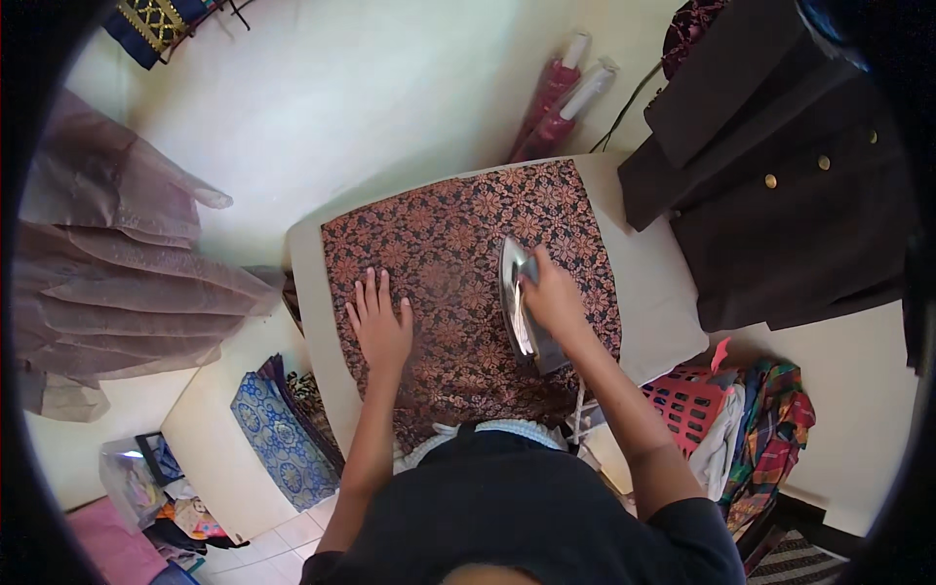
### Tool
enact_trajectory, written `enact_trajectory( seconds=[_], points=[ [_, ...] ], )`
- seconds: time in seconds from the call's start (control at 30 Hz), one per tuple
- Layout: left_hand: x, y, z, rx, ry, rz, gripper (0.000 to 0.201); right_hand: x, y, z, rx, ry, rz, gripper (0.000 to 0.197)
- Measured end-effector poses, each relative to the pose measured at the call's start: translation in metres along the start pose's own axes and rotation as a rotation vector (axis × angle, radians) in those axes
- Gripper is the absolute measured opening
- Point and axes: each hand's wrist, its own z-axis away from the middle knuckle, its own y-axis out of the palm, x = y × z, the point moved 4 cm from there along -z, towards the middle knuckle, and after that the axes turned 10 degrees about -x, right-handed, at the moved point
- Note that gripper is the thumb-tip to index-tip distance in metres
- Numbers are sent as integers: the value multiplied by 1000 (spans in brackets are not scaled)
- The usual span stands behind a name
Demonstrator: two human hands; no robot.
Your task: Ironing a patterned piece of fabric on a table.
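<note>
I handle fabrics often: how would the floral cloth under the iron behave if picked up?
The floral cloth would probably droop, as it lies flat over the pale surface. Its thin-looking edges suggest it's probably light for its size.

Cloth (444, 229): copper florals on black are being displayed beneath the left fingers (371, 292). Iron (513, 302): silver-grey is being shown at the right fingers (542, 259). Jacket (780, 244): near-black with gold buttons (771, 181) is being seen right of both.
</note>
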Motion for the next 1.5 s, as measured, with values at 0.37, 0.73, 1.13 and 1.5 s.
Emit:
enact_trajectory(
  seconds=[0.37,0.73,1.13,1.5],
  points=[
    [-7,0,5,22,-13,-6,51,47,40,-146,-84,-130,27,39],
    [-1,-2,0,-41,-2,18,52,-17,-26,-18,153,-198,125,48],
    [-7,-2,2,17,-47,-16,49,-58,-50,-99,-121,3,231,38],
    [-6,-4,-1,14,-38,17,48,-69,-34,-153,-156,-63,151,39]
  ],
)
